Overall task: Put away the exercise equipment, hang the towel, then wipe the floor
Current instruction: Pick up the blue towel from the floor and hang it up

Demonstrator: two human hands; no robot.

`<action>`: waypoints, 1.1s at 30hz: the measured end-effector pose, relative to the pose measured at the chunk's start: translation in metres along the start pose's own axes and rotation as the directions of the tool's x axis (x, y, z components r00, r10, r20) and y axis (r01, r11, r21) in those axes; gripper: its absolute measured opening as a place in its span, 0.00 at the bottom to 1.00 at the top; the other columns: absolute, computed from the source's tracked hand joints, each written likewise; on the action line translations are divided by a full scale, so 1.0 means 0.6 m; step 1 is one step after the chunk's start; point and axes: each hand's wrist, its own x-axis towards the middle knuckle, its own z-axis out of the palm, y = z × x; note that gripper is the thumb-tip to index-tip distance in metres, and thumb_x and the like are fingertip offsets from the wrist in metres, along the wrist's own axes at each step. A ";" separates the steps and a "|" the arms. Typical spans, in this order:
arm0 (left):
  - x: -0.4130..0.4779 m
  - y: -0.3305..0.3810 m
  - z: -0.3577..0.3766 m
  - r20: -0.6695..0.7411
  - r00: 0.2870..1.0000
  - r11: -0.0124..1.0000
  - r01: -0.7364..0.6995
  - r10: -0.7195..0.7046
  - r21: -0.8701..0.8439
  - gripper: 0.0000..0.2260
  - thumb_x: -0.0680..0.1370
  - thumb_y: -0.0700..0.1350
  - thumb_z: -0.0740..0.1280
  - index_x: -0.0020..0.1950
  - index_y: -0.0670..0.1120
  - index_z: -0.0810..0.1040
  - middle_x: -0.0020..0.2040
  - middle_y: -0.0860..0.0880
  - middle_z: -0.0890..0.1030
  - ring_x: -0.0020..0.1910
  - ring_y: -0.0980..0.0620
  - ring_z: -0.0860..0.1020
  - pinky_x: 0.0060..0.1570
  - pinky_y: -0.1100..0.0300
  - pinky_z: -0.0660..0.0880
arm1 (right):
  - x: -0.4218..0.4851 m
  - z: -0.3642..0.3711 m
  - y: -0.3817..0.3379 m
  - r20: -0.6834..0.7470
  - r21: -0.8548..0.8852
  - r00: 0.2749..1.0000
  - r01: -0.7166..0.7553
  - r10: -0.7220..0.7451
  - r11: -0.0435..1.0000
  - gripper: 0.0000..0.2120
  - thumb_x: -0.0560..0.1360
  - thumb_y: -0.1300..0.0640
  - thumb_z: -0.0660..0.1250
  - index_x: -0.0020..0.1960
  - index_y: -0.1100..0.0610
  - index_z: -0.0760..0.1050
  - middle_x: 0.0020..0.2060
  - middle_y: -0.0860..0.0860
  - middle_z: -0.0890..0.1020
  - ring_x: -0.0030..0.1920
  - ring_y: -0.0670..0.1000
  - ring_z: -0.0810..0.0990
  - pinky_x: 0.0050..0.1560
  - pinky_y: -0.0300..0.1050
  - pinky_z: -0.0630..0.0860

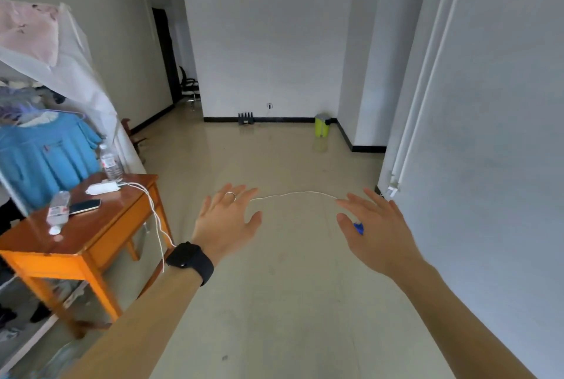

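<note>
Both my hands are stretched out over the beige tiled floor [293, 302]. My left hand [227, 223], with a ring and a black watch on the wrist, is spread open and holds nothing. My right hand [377, 229] is also spread open, palm down. A small blue object [359, 227] shows just under its thumb; I cannot tell what it is or whether the hand touches it. A thin white cord [297, 193] runs across the floor behind my fingertips. No towel or exercise gear is clearly in view.
An orange wooden table [91, 238] at the left carries two plastic bottles, a phone and a white charger. Behind it hangs a clothes rack with a blue garment [45, 152]. A yellow-green bin [322, 125] and a black rack [246, 118] stand by the far wall.
</note>
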 end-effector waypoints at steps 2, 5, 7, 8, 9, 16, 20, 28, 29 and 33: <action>0.075 -0.028 0.028 0.001 1.000 0.999 -0.022 0.022 -0.032 0.23 0.81 0.59 0.57 0.76 0.60 0.62 0.77 0.55 0.64 0.79 0.51 0.54 0.76 0.46 0.54 | 0.062 0.034 0.010 0.005 -0.014 0.999 -0.039 0.039 0.999 0.21 0.82 0.41 0.52 0.72 0.40 0.70 0.74 0.42 0.69 0.80 0.48 0.53 0.78 0.58 0.52; 0.204 -0.066 0.067 0.016 0.998 0.996 -0.063 0.064 -0.067 0.23 0.81 0.58 0.58 0.76 0.60 0.62 0.77 0.56 0.63 0.79 0.52 0.52 0.76 0.47 0.51 | 0.158 0.082 0.032 0.006 -0.023 0.995 -0.098 0.098 0.995 0.30 0.77 0.34 0.42 0.71 0.40 0.70 0.73 0.41 0.71 0.79 0.47 0.55 0.76 0.60 0.58; 0.279 -0.078 0.090 0.063 0.994 0.993 -0.086 0.091 -0.085 0.23 0.81 0.58 0.57 0.77 0.60 0.61 0.78 0.55 0.63 0.79 0.52 0.51 0.77 0.47 0.49 | 0.210 0.101 0.051 -0.004 -0.037 0.992 -0.123 0.123 0.992 0.33 0.75 0.33 0.39 0.70 0.41 0.72 0.72 0.42 0.72 0.79 0.49 0.58 0.74 0.61 0.60; 0.315 -0.083 0.105 0.084 0.990 0.991 -0.102 0.109 -0.083 0.23 0.81 0.58 0.57 0.77 0.59 0.61 0.78 0.55 0.62 0.79 0.52 0.50 0.77 0.48 0.49 | 0.235 0.111 0.060 -0.005 -0.034 0.989 -0.150 0.150 0.988 0.34 0.75 0.33 0.39 0.70 0.41 0.72 0.72 0.43 0.72 0.79 0.50 0.58 0.75 0.60 0.59; 0.353 -0.087 0.122 0.098 0.987 0.990 -0.124 0.131 -0.070 0.24 0.82 0.58 0.56 0.78 0.59 0.60 0.78 0.54 0.62 0.79 0.52 0.50 0.77 0.48 0.49 | 0.262 0.122 0.071 -0.006 -0.027 0.984 -0.176 0.176 0.984 0.35 0.74 0.33 0.39 0.70 0.41 0.72 0.73 0.43 0.72 0.79 0.50 0.58 0.75 0.60 0.58; 0.621 -0.094 0.258 0.182 0.960 0.977 -0.209 0.215 -0.049 0.24 0.82 0.57 0.56 0.78 0.58 0.60 0.78 0.52 0.63 0.79 0.51 0.52 0.76 0.48 0.52 | 0.467 0.228 0.192 0.012 -0.037 0.960 -0.281 0.281 0.959 0.36 0.73 0.32 0.38 0.72 0.40 0.71 0.74 0.43 0.70 0.79 0.50 0.57 0.77 0.59 0.55; 0.782 -0.088 0.346 0.206 0.955 0.977 -0.206 0.212 -0.053 0.24 0.82 0.57 0.56 0.78 0.58 0.61 0.78 0.52 0.64 0.79 0.51 0.53 0.75 0.47 0.53 | 0.605 0.294 0.285 0.061 -0.019 0.942 -0.329 0.329 0.944 0.26 0.79 0.37 0.46 0.72 0.40 0.70 0.74 0.43 0.70 0.80 0.50 0.55 0.78 0.58 0.53; 1.037 -0.081 0.520 0.337 0.922 0.981 -0.181 0.192 -0.065 0.27 0.78 0.61 0.52 0.77 0.59 0.62 0.77 0.54 0.66 0.79 0.51 0.56 0.74 0.47 0.57 | 0.823 0.409 0.439 0.154 0.020 0.897 -0.422 0.414 0.906 0.21 0.82 0.42 0.53 0.73 0.39 0.68 0.74 0.40 0.68 0.80 0.46 0.53 0.79 0.55 0.50; 1.068 -0.080 0.546 0.365 0.910 0.981 -0.182 0.195 -0.071 0.26 0.79 0.61 0.53 0.77 0.59 0.62 0.77 0.54 0.65 0.79 0.51 0.56 0.74 0.47 0.57 | 0.846 0.429 0.459 0.162 0.024 0.889 -0.437 0.428 0.899 0.20 0.82 0.43 0.54 0.73 0.39 0.69 0.74 0.40 0.69 0.79 0.46 0.53 0.79 0.55 0.50; 1.194 -0.070 0.652 0.455 0.858 0.971 -0.216 0.238 -0.100 0.24 0.81 0.57 0.57 0.78 0.58 0.60 0.78 0.54 0.63 0.79 0.50 0.54 0.75 0.47 0.56 | 0.924 0.512 0.528 0.189 -0.010 0.847 -0.505 0.497 0.863 0.19 0.82 0.43 0.57 0.72 0.40 0.70 0.73 0.41 0.71 0.79 0.47 0.56 0.78 0.56 0.55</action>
